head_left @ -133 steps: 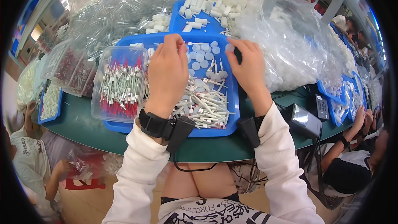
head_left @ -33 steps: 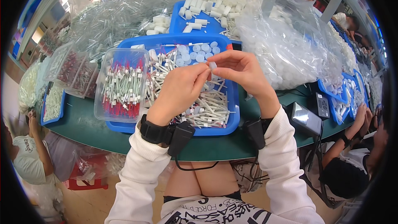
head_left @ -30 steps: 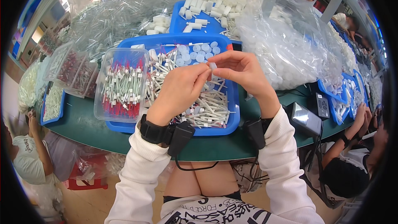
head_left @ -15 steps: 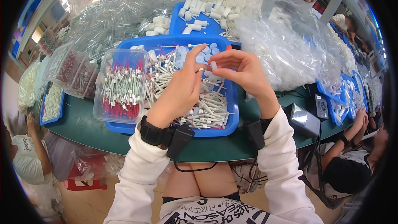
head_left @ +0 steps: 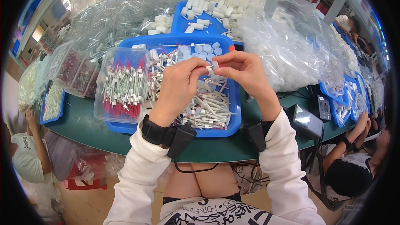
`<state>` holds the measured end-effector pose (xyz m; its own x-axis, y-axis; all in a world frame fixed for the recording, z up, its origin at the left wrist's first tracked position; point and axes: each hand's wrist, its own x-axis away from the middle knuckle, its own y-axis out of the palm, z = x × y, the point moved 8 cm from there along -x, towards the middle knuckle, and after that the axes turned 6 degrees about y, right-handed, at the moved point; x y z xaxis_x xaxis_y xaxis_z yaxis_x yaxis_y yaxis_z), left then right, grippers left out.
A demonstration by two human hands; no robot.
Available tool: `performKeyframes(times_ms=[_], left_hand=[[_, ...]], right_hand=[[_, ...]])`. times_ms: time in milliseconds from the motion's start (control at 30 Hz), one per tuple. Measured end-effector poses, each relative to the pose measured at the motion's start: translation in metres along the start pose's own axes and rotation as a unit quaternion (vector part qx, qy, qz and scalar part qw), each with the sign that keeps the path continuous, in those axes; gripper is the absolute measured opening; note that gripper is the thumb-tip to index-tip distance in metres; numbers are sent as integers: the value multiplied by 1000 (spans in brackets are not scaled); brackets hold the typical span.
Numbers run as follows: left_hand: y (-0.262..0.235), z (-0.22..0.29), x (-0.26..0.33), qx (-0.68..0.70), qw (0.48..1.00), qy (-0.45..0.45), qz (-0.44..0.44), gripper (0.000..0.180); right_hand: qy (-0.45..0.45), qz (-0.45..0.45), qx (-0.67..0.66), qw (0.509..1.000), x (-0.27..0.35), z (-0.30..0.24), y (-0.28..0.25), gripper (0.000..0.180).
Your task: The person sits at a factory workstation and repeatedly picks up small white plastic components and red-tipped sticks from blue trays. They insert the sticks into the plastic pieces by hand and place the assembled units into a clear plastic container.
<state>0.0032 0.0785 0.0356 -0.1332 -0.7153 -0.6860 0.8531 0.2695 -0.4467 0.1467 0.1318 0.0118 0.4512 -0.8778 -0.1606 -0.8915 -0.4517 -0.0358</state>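
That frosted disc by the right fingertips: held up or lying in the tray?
Held up: the right hand pinches the frosted disc between thumb and fingers, above the blue tray, close to the left hand.

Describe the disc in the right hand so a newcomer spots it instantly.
On the green table, find the large blue tray directly in front of the person. Over it, the right hand pinches a small, translucent whitish disc, right by the left hand's fingertips. Similar loose discs lie in the tray; this one is held up in the fingers.
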Motion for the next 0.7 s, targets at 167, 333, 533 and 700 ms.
performKeyframes(times_ms=[167, 333, 533, 700], left_hand=[[1, 2, 1, -47, 999, 3, -15, 11], [3, 14, 1, -121, 990, 77, -17, 12], [3, 16, 1, -114, 990, 87, -5, 11], [6, -2, -1, -89, 996, 25, -7, 9]], right_hand=[[4, 4, 13, 1000, 1, 5, 1, 20], [26, -7, 10, 1000, 0, 9, 1, 20], [45, -6, -11, 999, -2, 11, 4, 23], [-93, 105, 170, 975, 4, -10, -7, 30]])
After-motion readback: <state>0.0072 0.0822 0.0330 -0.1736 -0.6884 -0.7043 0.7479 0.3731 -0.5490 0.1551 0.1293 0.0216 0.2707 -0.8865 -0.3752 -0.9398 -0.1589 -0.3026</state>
